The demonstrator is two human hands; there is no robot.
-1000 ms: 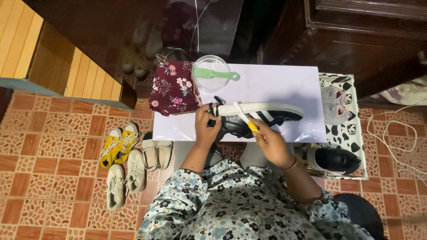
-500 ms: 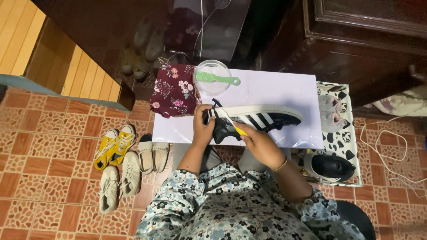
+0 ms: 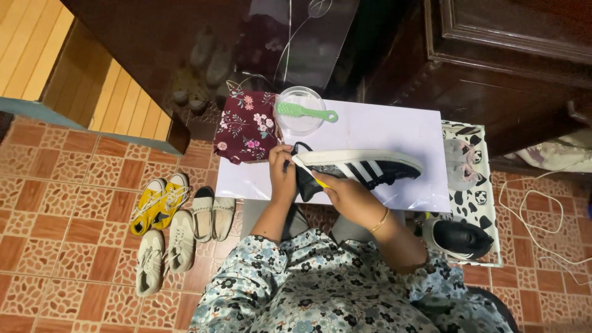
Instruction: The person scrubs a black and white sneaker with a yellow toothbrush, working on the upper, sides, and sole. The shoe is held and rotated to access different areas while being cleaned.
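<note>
While the left hand has its grip closed on the heel of the black striped shoe lying on the white desk, the right hand squeezes a small yellow brush against its sole. Scrubbing looks partly done; the other black shoe waits.

Toothbrush: head has slid from mid-sole to the heel end, toward frame centre-left.
Right hand: moved left with it.
</note>
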